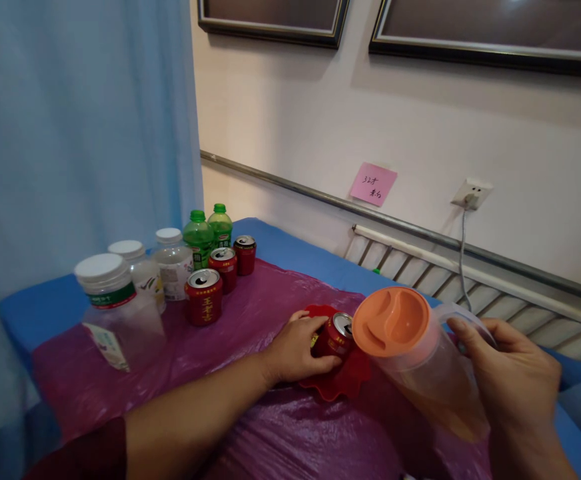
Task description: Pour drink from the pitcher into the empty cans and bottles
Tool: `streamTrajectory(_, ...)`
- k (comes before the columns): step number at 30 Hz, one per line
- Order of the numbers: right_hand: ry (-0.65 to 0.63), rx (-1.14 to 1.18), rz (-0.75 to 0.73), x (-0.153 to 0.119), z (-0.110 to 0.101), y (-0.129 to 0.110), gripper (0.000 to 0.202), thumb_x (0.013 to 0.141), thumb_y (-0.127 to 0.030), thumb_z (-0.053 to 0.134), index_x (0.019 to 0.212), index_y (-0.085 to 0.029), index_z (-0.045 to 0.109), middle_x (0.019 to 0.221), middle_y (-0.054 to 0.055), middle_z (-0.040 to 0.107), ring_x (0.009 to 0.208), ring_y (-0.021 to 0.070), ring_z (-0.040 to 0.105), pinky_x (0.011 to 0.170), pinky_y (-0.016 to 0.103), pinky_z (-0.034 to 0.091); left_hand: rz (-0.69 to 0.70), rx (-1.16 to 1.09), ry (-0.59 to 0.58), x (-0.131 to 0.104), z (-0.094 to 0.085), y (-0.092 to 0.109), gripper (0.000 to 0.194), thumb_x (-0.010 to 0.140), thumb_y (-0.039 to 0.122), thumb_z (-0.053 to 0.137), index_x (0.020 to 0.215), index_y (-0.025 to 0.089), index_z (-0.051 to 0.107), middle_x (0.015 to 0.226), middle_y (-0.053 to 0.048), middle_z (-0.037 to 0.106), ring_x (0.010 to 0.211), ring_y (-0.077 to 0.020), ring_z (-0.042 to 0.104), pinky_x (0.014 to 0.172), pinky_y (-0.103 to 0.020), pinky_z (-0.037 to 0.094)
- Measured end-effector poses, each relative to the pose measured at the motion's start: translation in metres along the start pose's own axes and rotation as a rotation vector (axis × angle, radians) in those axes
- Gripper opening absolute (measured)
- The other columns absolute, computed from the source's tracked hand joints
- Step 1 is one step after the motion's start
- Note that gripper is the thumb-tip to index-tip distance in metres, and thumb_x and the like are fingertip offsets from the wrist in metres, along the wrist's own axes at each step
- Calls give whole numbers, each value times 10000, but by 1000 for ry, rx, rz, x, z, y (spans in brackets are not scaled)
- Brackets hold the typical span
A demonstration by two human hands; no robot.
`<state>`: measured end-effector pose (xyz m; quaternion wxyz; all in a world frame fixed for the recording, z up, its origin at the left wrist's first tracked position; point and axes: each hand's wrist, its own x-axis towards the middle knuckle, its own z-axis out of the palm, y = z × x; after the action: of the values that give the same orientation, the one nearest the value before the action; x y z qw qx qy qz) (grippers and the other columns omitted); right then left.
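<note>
Red cylindrical metal can, already open, is clasped by the curled left hand; the right hand grips an orange-lidded translucent plastic pitcher, liquid remaining inside.

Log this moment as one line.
left grip: around red can, over red dish | right grip: holds orange-lidded pitcher by handle | pitcher: tilted toward can

We are inside a room, and it looks like part of a home or a small care room; we can't tell which. A long blue curtain hangs on one side. On the pale wall we see framed pictures, a pink note with writing and a plug socket. Low down run a pipe and what looks like a white radiator.
</note>
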<state>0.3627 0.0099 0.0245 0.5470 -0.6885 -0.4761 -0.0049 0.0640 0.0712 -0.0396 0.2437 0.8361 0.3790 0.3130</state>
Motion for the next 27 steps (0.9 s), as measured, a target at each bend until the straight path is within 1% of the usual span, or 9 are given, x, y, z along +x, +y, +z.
streamTrajectory(3,-2,27,77,-1,0,-3,509,678,-717,756,740,-213,722,671,-19,633,658,176,540,602,295,372,-2,1,-5,0,-1,0,491,730,404,794,1192,280,682,1132,-23,774,1046,-295,691,1126,-447,346)
streamTrajectory(6,-7,34,96,-1,0,-6,521,664,-731,754,730,-216,717,665,-21,626,660,176,533,604,298,368,-6,2,-7,0,-1,1,492,727,413,795,1188,282,683,1135,-22,774,1051,-298,690,1128,-450,343)
streamTrajectory(10,-9,7,92,0,-1,-7,528,670,-745,742,699,-220,702,635,-28,598,647,171,514,597,300,353,-10,-4,-14,0,-1,3,487,735,412,786,1193,283,681,1121,-17,775,1034,-291,696,1126,-453,341)
streamTrajectory(15,-11,1,75,0,-1,-6,532,673,-747,737,718,-217,712,654,-21,615,658,181,536,607,303,361,-2,-10,-6,0,-1,2,495,738,421,785,1203,287,678,1126,-16,774,1044,-290,693,1124,-448,345)
streamTrajectory(21,0,48,96,0,1,-1,514,658,-723,766,728,-216,718,651,-27,612,647,172,525,589,294,362,-6,-4,4,-1,0,-1,504,723,423,800,1193,287,682,1151,-21,771,1068,-297,681,1129,-450,347)
streamTrajectory(27,2,8,69,1,0,-2,517,671,-735,748,733,-222,727,661,-24,629,670,180,544,609,298,368,-8,-11,-5,0,1,-1,511,728,433,797,1202,286,677,1133,-20,778,1043,-292,689,1134,-444,346)
